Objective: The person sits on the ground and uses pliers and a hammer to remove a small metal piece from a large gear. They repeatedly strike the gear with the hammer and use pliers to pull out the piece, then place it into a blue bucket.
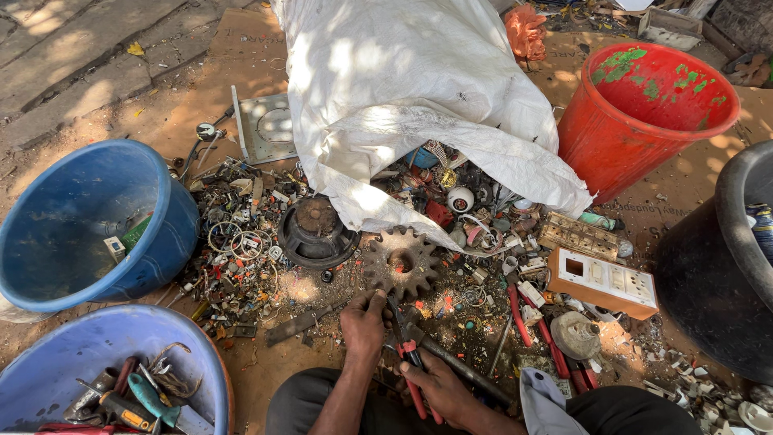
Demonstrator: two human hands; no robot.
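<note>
My left hand (364, 322) rests on the ground among small scrap, its fingers curled near the jaws of a pair of red-handled pliers (409, 354); whether it pinches a small piece is hidden. My right hand (436, 385) is closed around the pliers' handles, with the jaws pointing away toward a rusty toothed gear (400, 262). A metal bar (463, 368) lies just right of the pliers.
A torn white sack (403, 89) spills scrap. A speaker (316, 232), wire rings (233, 242), a switch plate (604, 282), a red bucket (644, 113), two blue tubs (173, 229) (105, 338) and a black tub (717, 266) surround the pile.
</note>
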